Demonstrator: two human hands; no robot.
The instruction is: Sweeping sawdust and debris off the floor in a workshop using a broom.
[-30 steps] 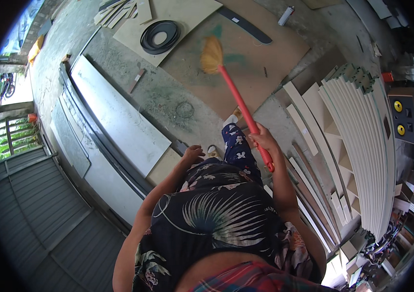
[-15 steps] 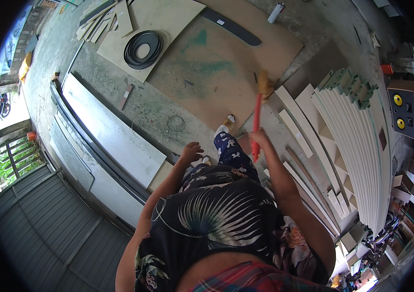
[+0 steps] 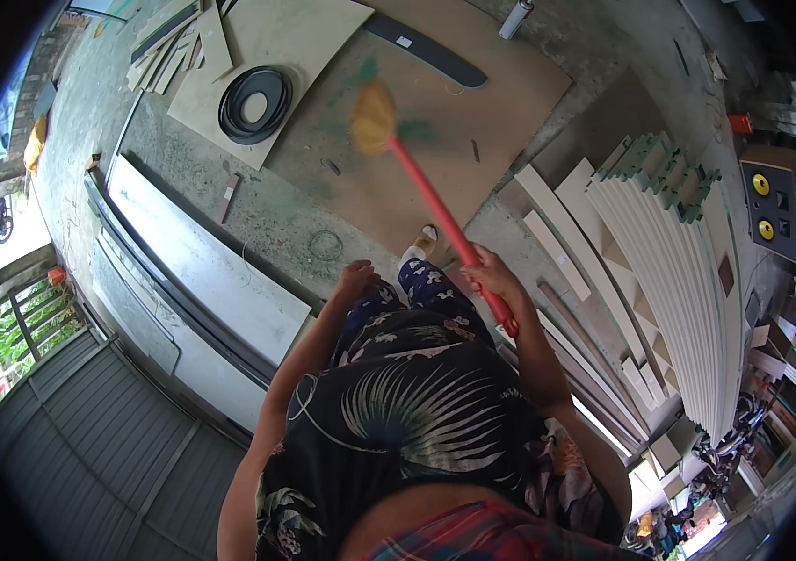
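My right hand [image 3: 493, 275] is wrapped round the red handle of a broom [image 3: 435, 205], near the handle's lower end. Its yellow-brown bristle head [image 3: 374, 118] hangs over the large brown board [image 3: 323, 192] on the floor, slightly blurred; I cannot tell whether it touches. Beside my left thigh hangs my left hand [image 3: 358, 279], empty, the fingers loosely bent. A small dark scrap [image 3: 331, 166] and a dark strip [image 3: 475, 151] lie on the brown board near the broom.
A black coil [image 3: 255, 105] rests on a beige board [image 3: 308, 37], beside a dark panel [image 3: 424, 50]. Long white panels [image 3: 192, 252] line the left; stacked pale strips [image 3: 665, 271] and a speaker [image 3: 772, 208] stand right. A spray can [image 3: 516, 19] is at the back.
The broom head has swung from right to left across the brown board, my right hand still gripping the handle. My left hand has come back a little toward my thigh.
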